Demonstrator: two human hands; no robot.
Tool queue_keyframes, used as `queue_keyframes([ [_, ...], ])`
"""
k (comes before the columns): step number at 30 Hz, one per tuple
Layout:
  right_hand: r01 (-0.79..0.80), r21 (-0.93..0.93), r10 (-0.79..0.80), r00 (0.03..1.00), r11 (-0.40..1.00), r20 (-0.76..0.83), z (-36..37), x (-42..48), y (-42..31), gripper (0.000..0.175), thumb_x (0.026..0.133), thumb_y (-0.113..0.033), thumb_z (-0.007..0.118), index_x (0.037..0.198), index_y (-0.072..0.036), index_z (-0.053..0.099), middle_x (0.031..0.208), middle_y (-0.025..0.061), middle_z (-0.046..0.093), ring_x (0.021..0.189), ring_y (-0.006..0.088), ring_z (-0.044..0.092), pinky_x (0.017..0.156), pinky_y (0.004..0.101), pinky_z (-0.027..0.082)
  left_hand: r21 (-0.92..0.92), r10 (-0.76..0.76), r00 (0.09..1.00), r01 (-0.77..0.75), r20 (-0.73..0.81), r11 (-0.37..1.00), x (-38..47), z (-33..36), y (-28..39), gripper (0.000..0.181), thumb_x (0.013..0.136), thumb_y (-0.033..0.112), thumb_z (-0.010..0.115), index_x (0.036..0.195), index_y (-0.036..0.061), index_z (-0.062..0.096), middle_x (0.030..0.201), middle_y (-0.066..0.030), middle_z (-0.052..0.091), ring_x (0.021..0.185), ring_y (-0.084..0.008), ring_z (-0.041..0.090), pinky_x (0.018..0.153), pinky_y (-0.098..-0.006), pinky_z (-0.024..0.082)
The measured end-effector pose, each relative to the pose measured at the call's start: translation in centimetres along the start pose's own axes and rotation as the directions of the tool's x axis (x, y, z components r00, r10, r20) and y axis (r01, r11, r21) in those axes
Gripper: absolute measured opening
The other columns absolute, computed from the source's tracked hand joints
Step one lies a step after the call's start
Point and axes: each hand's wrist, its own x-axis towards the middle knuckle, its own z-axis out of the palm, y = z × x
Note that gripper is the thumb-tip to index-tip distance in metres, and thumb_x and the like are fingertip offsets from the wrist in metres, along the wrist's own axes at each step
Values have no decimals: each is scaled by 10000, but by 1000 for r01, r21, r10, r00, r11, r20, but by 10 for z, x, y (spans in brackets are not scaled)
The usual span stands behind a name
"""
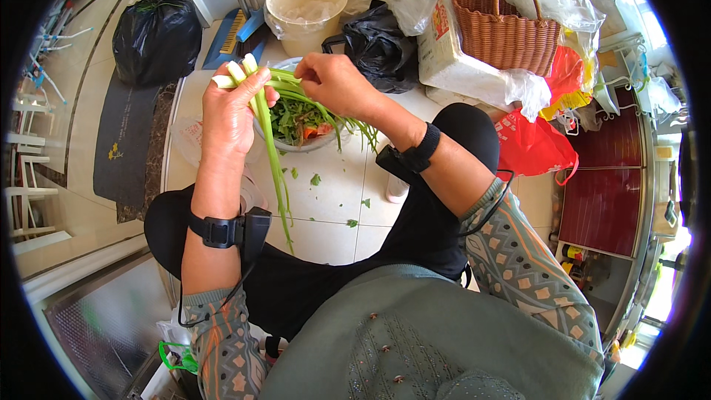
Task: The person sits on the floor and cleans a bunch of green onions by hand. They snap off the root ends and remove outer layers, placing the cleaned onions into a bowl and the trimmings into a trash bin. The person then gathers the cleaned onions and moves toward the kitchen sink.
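Note:
Several green celery stalks [270, 139] are gripped in my left hand [230, 111], their pale cut ends pointing up and away from me. Some stalks hang down over the floor; others stretch right, beneath my right hand [333, 83]. The right hand's fingers are bent together by these stalks, and whether they pinch one cannot be told. Under both hands stands a round basin with a pale rim [311, 147], holding green leaves [289, 122] and some orange scraps. Small torn leaves [315, 179] lie on the tiles in front of it.
Behind the basin stand a cream bucket [305, 0] with a plastic liner, a black plastic bag [380, 50] and a blue dustpan [222, 39]. Another full black bag [157, 39] is at left. At right, a wicker basket [502, 33] rests on a white box [461, 66] near a red bag [533, 144].

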Motion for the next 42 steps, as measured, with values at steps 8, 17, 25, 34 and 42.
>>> queue_keyframes([
  [8,280,22,-272,947,960,-173,-4,7,-21,189,879,-52,625,1054,13,654,870,157,630,720,296,629,666,323,510,84,-61,997,65,-46,994,2,-2,-6,193,796,-43,706,889,46,562,820,-69,626,598,-161,580,534,-281,480],
  [17,393,-118,-403,912,912,-78,-15,12,-42,116,859,-91,630,941,-9,636,857,173,617,755,396,619,662,434,511,72,-140,990,138,22,988,3,4,-16,216,752,-40,715,906,49,593,791,-32,630,620,-118,597,499,-250,495],
  [25,457,-166,-443,889,874,119,-38,6,-57,78,829,-58,653,851,-20,587,759,166,570,693,388,594,593,433,483,333,-236,968,196,84,923,1,2,-21,200,767,-64,704,924,21,611,746,-39,609,544,-119,560,474,-248,445],
  [34,495,-281,-491,867,822,88,-36,0,-51,89,753,25,624,779,-3,544,713,162,557,614,374,577,543,420,475,176,-323,909,284,263,943,-1,-2,-23,163,838,-15,672,967,22,580,801,-56,594,611,-156,586,546,-272,472],
  [42,474,-403,-537,842,783,-52,-23,-2,-43,135,745,8,624,756,-21,493,694,157,531,591,360,576,521,428,476,21,-337,921,339,196,940,-1,4,-26,91,892,63,649,907,42,562,780,-54,574,609,-167,579,543,-288,489],
])
